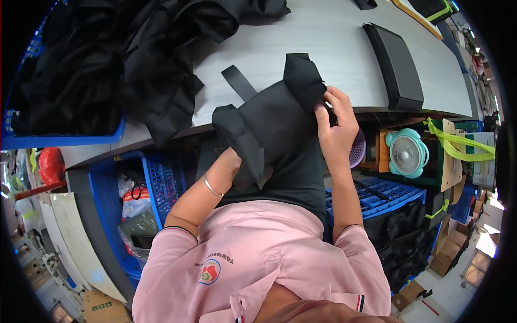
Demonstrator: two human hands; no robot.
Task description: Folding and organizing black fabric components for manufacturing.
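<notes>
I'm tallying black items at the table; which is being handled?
The middle black piece, held at its edge by the right hand; the black heap at left and boxy black item at right lie untouched.

Matt black cloth piece (280, 116), smooth grey tabletop (342, 48), blue plastic basket (116, 137), shiny metal bangle (212, 188)
</notes>
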